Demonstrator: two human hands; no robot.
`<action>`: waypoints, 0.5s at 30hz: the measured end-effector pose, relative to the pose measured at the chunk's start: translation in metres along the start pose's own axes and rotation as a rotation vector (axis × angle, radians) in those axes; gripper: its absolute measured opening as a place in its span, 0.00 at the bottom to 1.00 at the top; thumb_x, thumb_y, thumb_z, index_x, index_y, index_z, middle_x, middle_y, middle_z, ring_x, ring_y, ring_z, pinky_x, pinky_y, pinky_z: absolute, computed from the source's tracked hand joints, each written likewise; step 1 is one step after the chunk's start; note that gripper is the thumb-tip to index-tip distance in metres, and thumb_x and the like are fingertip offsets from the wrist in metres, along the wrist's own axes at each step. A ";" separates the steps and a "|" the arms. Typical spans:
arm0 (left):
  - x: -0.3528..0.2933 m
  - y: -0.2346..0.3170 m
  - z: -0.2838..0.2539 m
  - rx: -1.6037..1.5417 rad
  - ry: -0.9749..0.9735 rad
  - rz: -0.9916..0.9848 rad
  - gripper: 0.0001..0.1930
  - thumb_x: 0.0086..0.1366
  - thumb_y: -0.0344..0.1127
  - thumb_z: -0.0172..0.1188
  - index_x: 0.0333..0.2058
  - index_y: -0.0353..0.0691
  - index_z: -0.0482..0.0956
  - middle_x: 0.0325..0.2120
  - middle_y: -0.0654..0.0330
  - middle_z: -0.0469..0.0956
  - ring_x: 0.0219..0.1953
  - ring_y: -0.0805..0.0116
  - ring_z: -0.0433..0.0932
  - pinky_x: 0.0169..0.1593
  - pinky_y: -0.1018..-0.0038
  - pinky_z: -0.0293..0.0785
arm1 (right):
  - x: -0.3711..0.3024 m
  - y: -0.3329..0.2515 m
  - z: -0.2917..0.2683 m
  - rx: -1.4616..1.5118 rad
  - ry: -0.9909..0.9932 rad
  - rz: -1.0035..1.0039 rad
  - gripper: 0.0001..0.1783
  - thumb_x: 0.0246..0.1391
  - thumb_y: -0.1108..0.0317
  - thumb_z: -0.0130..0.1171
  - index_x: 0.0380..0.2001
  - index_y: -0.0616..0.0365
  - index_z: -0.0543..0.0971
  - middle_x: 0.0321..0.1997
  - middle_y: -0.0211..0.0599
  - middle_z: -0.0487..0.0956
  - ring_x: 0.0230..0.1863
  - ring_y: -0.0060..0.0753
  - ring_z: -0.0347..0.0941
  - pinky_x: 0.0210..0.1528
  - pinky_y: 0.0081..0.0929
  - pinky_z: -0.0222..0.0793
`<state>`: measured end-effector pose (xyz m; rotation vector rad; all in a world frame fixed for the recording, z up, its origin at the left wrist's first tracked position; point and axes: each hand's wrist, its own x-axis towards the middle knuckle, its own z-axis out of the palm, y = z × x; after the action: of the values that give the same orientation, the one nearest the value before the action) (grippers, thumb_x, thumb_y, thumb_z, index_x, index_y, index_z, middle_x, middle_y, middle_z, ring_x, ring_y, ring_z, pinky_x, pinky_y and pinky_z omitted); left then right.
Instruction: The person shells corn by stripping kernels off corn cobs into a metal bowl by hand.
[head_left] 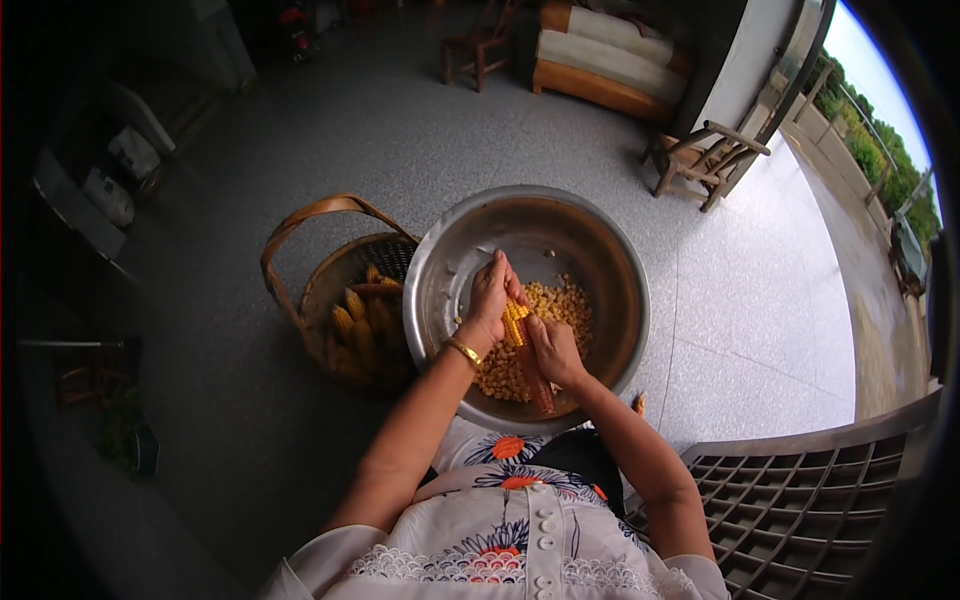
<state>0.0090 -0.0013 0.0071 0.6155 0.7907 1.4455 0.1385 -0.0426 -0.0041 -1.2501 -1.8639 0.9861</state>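
Observation:
An ear of corn (515,324) is held over a wide metal basin (430,250), yellow kernels still on its upper part. My left hand (490,297), a gold bracelet at its wrist, is closed round the upper end. My right hand (556,352) grips from the right side, thumb pressed by the kernels. Below the kernels runs a bare reddish cob (537,385); I cannot tell whether it belongs to the same ear or is a separate piece. Loose corn kernels (562,305) lie in the basin's bottom, beneath both hands.
Left of the basin, touching or close to it, stands a wicker basket (310,300) with a tall handle and several corn ears (358,325). A metal lattice (800,500) is at lower right. Wooden chairs (705,165) and a cushioned bench (610,55) stand farther off.

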 end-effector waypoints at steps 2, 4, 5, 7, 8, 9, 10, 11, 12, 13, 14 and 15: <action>0.000 0.001 0.001 0.012 0.018 0.007 0.20 0.63 0.49 0.40 0.17 0.44 0.59 0.09 0.65 0.60 0.13 0.74 0.62 0.20 0.79 0.64 | 0.002 0.012 0.003 0.129 -0.025 0.141 0.24 0.55 0.52 0.38 0.26 0.65 0.71 0.18 0.48 0.70 0.21 0.44 0.69 0.26 0.34 0.61; 0.002 0.000 -0.001 0.035 0.099 0.040 0.19 0.62 0.49 0.41 0.17 0.44 0.59 0.09 0.65 0.60 0.13 0.73 0.63 0.21 0.78 0.66 | 0.004 0.015 0.007 0.194 0.031 0.097 0.23 0.55 0.52 0.39 0.29 0.65 0.70 0.20 0.47 0.71 0.20 0.42 0.69 0.27 0.32 0.63; 0.003 0.000 -0.002 0.034 0.099 0.042 0.19 0.62 0.49 0.41 0.17 0.44 0.59 0.09 0.65 0.60 0.13 0.73 0.63 0.21 0.78 0.66 | 0.005 0.016 0.007 0.260 0.089 0.055 0.22 0.55 0.52 0.40 0.32 0.64 0.70 0.22 0.45 0.72 0.20 0.39 0.69 0.28 0.30 0.64; 0.003 0.000 -0.005 -0.043 0.214 0.036 0.17 0.61 0.47 0.46 0.19 0.44 0.61 0.11 0.65 0.60 0.15 0.72 0.65 0.22 0.77 0.67 | 0.006 0.010 0.002 0.266 -0.025 0.076 0.21 0.55 0.53 0.42 0.34 0.64 0.69 0.24 0.42 0.73 0.22 0.35 0.70 0.28 0.27 0.65; 0.004 0.000 -0.006 -0.044 0.216 0.037 0.17 0.61 0.47 0.46 0.19 0.44 0.61 0.11 0.65 0.60 0.15 0.72 0.65 0.22 0.77 0.67 | 0.005 0.006 -0.001 0.272 -0.136 0.098 0.21 0.54 0.54 0.43 0.37 0.63 0.68 0.26 0.40 0.73 0.23 0.31 0.70 0.28 0.25 0.66; 0.004 0.002 -0.007 -0.063 0.234 0.032 0.17 0.61 0.47 0.46 0.19 0.43 0.62 0.12 0.64 0.62 0.15 0.72 0.65 0.23 0.77 0.68 | 0.004 -0.005 -0.004 0.273 -0.140 0.098 0.21 0.54 0.54 0.43 0.37 0.63 0.68 0.26 0.40 0.73 0.23 0.31 0.70 0.28 0.25 0.66; 0.004 0.003 -0.007 -0.083 0.249 0.025 0.16 0.61 0.47 0.46 0.20 0.42 0.63 0.12 0.63 0.63 0.15 0.72 0.66 0.24 0.76 0.69 | 0.001 -0.019 -0.007 0.261 -0.207 0.175 0.20 0.54 0.55 0.44 0.38 0.62 0.68 0.25 0.37 0.72 0.23 0.26 0.69 0.26 0.23 0.65; 0.004 0.004 -0.006 -0.082 0.251 0.024 0.16 0.61 0.47 0.46 0.20 0.42 0.63 0.12 0.63 0.63 0.15 0.72 0.66 0.24 0.76 0.69 | 0.000 -0.026 -0.007 0.248 -0.275 0.252 0.19 0.54 0.56 0.44 0.39 0.61 0.67 0.24 0.35 0.71 0.23 0.22 0.68 0.25 0.21 0.65; 0.003 0.006 -0.003 -0.108 0.219 -0.018 0.17 0.60 0.48 0.46 0.20 0.42 0.65 0.13 0.63 0.64 0.16 0.72 0.66 0.25 0.76 0.68 | 0.000 -0.025 -0.006 0.249 -0.271 0.252 0.19 0.54 0.56 0.44 0.39 0.61 0.67 0.24 0.35 0.71 0.23 0.22 0.68 0.25 0.21 0.65; 0.003 0.007 -0.001 -0.134 0.189 -0.061 0.18 0.60 0.49 0.46 0.20 0.41 0.66 0.14 0.63 0.65 0.18 0.73 0.67 0.25 0.77 0.67 | -0.001 -0.022 -0.005 0.406 -0.250 0.274 0.18 0.55 0.55 0.44 0.39 0.61 0.67 0.22 0.32 0.69 0.22 0.21 0.67 0.23 0.20 0.64; 0.003 0.006 -0.001 -0.133 0.187 -0.062 0.18 0.60 0.49 0.46 0.20 0.41 0.66 0.14 0.63 0.65 0.18 0.73 0.67 0.25 0.77 0.67 | -0.001 -0.018 -0.003 0.563 -0.228 0.295 0.18 0.55 0.55 0.43 0.38 0.61 0.66 0.21 0.30 0.67 0.20 0.20 0.66 0.21 0.18 0.63; 0.004 0.006 -0.002 0.046 0.183 -0.047 0.19 0.59 0.50 0.46 0.19 0.41 0.67 0.15 0.63 0.66 0.18 0.73 0.67 0.25 0.78 0.66 | 0.000 -0.016 -0.003 0.562 -0.226 0.295 0.18 0.55 0.55 0.43 0.38 0.61 0.66 0.21 0.30 0.67 0.20 0.20 0.66 0.21 0.18 0.63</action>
<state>0.0036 0.0028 0.0100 0.5003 0.9784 1.4576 0.1343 -0.0464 0.0107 -1.1086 -1.4179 1.7288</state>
